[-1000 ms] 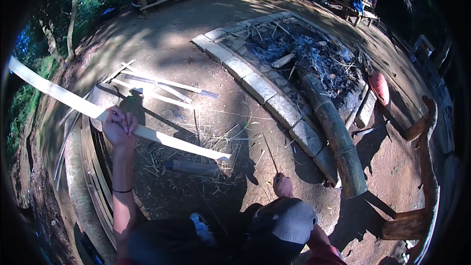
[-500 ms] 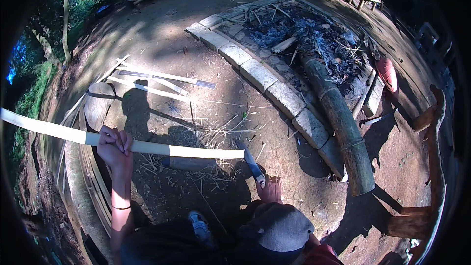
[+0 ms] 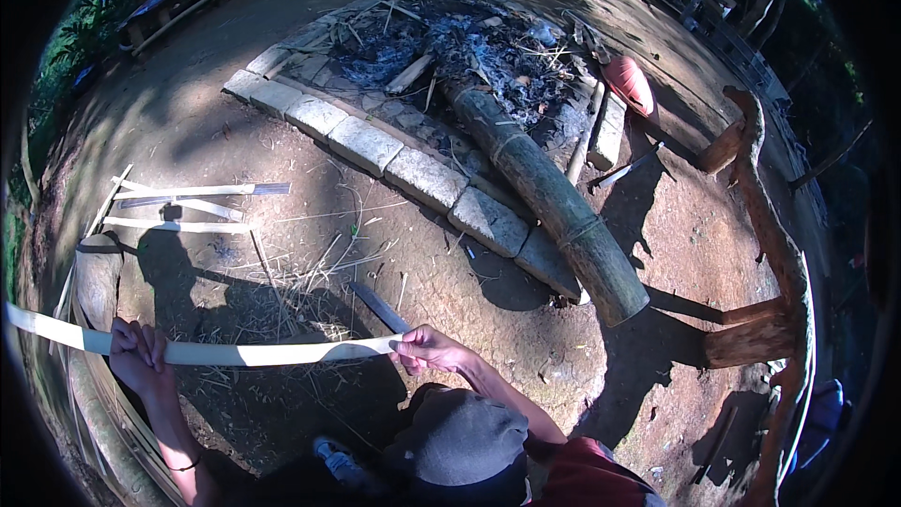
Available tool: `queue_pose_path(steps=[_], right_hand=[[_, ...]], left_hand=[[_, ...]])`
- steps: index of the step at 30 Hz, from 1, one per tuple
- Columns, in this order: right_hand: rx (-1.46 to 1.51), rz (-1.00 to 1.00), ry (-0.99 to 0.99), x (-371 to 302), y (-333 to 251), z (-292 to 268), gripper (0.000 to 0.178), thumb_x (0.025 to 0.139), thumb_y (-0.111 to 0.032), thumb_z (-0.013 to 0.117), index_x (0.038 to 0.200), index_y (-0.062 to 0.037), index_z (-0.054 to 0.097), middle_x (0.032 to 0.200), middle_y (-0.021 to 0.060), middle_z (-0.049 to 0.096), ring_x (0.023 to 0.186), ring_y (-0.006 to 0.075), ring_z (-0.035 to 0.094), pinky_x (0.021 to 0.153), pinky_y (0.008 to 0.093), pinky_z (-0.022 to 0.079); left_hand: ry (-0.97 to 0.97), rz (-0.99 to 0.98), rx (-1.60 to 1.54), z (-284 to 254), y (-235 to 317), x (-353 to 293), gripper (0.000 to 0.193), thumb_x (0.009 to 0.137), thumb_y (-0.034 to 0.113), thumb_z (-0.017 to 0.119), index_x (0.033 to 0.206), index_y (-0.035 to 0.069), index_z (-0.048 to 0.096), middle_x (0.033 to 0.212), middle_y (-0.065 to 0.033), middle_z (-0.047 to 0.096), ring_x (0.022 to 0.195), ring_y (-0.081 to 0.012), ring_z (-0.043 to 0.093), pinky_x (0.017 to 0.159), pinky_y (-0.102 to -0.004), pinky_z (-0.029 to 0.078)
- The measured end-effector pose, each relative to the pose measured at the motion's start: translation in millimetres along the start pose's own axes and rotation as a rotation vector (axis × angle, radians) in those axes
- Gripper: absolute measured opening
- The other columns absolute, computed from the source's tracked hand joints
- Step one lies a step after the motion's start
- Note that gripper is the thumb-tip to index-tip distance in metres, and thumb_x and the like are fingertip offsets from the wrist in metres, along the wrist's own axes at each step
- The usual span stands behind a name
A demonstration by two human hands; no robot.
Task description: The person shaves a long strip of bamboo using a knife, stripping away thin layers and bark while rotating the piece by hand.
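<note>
A long pale bamboo strip (image 3: 272, 354) stretches across the lower left of the head view, bent slightly. Around its left part, the fingers of my left hand (image 3: 141, 355) are closed. My right hand (image 3: 430, 350) pinches the strip's right end between thumb and fingers. A knife (image 3: 375, 306) shows its dark blade just beyond that hand, pointing up and left. Its handle is hidden behind the fingers, so whether the hand also grips it is unclear. Thin shavings (image 3: 324, 268) lie scattered on the dirt beyond the strip.
Split bamboo pieces (image 3: 188, 222) lie at the left by a log (image 3: 97, 286). Stone blocks (image 3: 427, 176) edge an ash-filled fire pit. A thick bamboo pole (image 3: 549, 197) leans out of it. Another blade (image 3: 627, 167) lies right, near a curved wooden rail (image 3: 758, 183).
My right hand has come up to the strip's end and now pinches it; before, it was below with the knife. The strip sits lower, and the view has turned right.
</note>
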State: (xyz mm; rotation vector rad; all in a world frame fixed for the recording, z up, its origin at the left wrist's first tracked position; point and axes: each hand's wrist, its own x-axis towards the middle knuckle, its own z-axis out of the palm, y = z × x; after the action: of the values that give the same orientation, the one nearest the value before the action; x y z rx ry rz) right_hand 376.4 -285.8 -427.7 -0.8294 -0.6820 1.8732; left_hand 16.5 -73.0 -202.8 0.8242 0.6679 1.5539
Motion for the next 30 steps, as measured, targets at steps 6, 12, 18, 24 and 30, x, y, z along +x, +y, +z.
queue_pose_path(steps=[6,12,18,24,30], right_hand=[[-0.656,0.220,0.198,-50,28,-56,0.029,0.090,-0.028,0.068,0.092,0.0014,0.068,0.073,0.0092,0.065,0.074,0.0185,0.064,0.063,0.0302,0.051],[-1.191,-0.292,0.581,-46,-57,29,0.074,0.081,-0.040,0.073,0.140,-0.0076,0.041,0.134,0.0205,0.048,0.127,0.0388,0.043,0.109,0.0466,0.034],[-1.216,-0.628,0.324,11,-89,94,0.066,0.084,-0.036,0.071,0.135,-0.0036,0.044,0.112,0.0167,0.062,0.102,0.0319,0.059,0.090,0.0425,0.045],[-0.654,-0.262,0.382,-19,-69,63,0.010,0.082,0.002,0.058,0.092,0.0008,0.060,0.066,0.0078,0.062,0.061,0.0164,0.064,0.058,0.0320,0.048],[-0.774,-0.439,1.086,-105,-5,-1,0.025,0.084,-0.020,0.075,0.091,0.0027,0.068,0.062,0.0014,0.059,0.056,0.0050,0.048,0.048,0.0245,0.037]], left_hand=[[-0.116,-0.021,0.043,-1,-6,13,0.018,0.082,-0.001,0.039,0.066,0.009,0.036,0.048,-0.0009,0.028,0.034,-0.0081,0.018,0.028,-0.0209,0.022],[-0.072,-0.115,0.096,55,-59,-15,0.020,0.087,0.003,0.040,0.068,0.008,0.037,0.048,-0.0012,0.029,0.036,-0.0092,0.021,0.033,-0.0212,0.026],[-0.353,-0.317,0.103,110,-106,-30,0.016,0.088,0.012,0.040,0.072,0.012,0.040,0.051,0.0007,0.029,0.040,-0.0099,0.024,0.045,-0.0255,0.028],[-0.625,-0.560,0.388,143,-122,-26,0.065,0.098,0.053,0.035,0.134,0.000,0.031,0.102,-0.0264,0.065,0.097,-0.0310,0.064,0.095,-0.0443,0.044],[-0.574,-0.653,0.966,93,-171,-40,0.060,0.095,0.050,0.047,0.141,0.015,0.029,0.145,-0.0179,0.036,0.134,-0.0293,0.036,0.107,-0.0497,0.023]])
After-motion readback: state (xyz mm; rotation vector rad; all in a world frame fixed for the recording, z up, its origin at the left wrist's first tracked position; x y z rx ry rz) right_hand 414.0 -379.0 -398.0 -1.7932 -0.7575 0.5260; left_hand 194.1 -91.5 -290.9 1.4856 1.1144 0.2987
